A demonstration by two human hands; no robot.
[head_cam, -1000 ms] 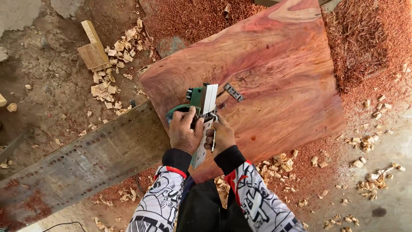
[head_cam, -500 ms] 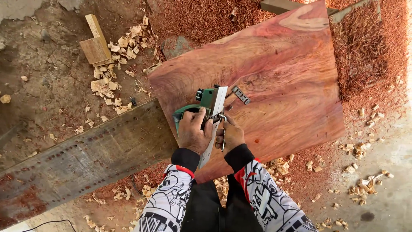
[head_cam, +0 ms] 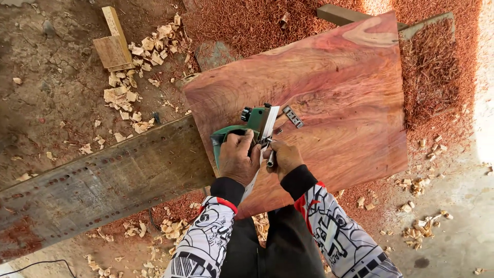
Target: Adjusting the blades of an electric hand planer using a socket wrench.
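Both arms stretched forward and down from bottom edge, close together, in white sleeves with black drawings and black-and-red cuffs. Left hand [head_cam: 237, 157] palm down, fingers curled closed in a grip, knuckles up, wrist almost straight. Right hand [head_cam: 284, 157] just beside, touching or nearly touching the left, fingers bent in a closed pinch, thumb side turned toward the left hand. Forearms slightly converging toward the hands, elbows out of view.

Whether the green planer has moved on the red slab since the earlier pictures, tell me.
No. The green planer lies as close to the small metal bar on the red slab as before; only the camera's view shifted.
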